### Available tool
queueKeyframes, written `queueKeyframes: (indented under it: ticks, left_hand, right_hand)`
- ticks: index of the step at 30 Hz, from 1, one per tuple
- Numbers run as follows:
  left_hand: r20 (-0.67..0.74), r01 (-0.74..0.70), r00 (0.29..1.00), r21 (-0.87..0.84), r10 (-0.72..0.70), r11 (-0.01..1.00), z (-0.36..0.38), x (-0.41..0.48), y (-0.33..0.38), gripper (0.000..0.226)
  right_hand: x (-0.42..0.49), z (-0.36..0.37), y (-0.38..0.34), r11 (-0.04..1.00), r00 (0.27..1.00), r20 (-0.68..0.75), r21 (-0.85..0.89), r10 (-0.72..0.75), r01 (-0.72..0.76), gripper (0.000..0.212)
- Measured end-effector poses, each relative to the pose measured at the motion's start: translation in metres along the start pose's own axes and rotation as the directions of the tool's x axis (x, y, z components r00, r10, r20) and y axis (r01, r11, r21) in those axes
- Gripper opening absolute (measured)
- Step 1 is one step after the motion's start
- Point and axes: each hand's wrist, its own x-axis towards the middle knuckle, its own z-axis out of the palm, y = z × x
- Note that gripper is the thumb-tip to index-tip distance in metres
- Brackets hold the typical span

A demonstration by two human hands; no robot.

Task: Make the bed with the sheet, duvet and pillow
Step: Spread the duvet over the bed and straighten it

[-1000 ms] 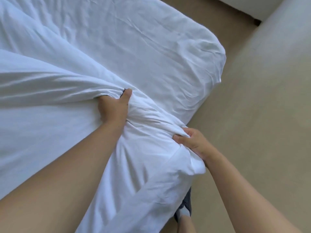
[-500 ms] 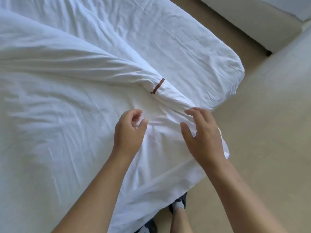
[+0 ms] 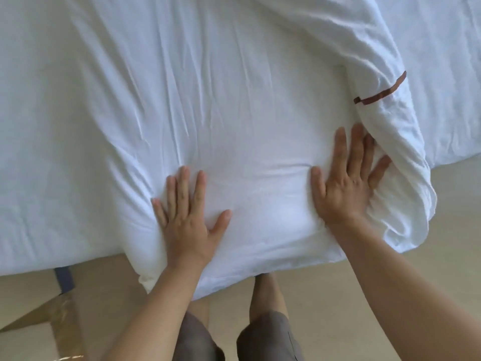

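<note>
Both hands have let go and dropped flat, left hand (image 3: 188, 220) and right hand (image 3: 346, 183) spread open, gripping nothing, pressing the white duvet (image 3: 234, 105) at the bed's near edge, probably to smooth it, its brown-tagged (image 3: 380, 93) corner fold beside the right fingers.

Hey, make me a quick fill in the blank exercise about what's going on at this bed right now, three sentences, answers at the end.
1. Both hands lie open and ____ on the white duvet, gripping nothing.
2. The brown ribbon tag sits on the rolled fold beside the ____ hand.
3. The left hand presses near the duvet edge that hangs over the ____ side of the bed, by the person's legs; the right hand is level with it.

Missing words: flat; right; near
</note>
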Motion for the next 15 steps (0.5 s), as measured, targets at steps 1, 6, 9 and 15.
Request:
queueKeyframes:
  ticks: [1,6,9,15]
  left_hand:
    - [-0.005,0.034,0.999,0.000,-0.034,0.999,0.005,-0.010,-0.008,0.085]
    - [-0.085,0.087,0.992,-0.076,-0.094,0.993,0.048,-0.048,-0.039,0.084]
    - [-0.137,0.066,0.987,-0.118,-0.082,0.991,0.072,-0.037,-0.040,0.084]
    - [-0.048,0.062,0.996,-0.163,-0.071,0.985,0.067,-0.037,-0.045,0.091]
  right_hand:
    - [0.000,0.006,0.002,1.000,1.000,-0.014,0.007,-0.003,0.003,0.079]
    - [-0.003,0.027,0.016,0.999,0.997,-0.066,0.026,-0.035,0.037,0.084]
    - [0.001,0.033,0.017,0.999,0.996,-0.081,0.011,-0.048,0.049,0.083]
    - [-0.023,0.022,-0.018,0.993,0.989,-0.101,-0.025,0.108,-0.111,0.072]
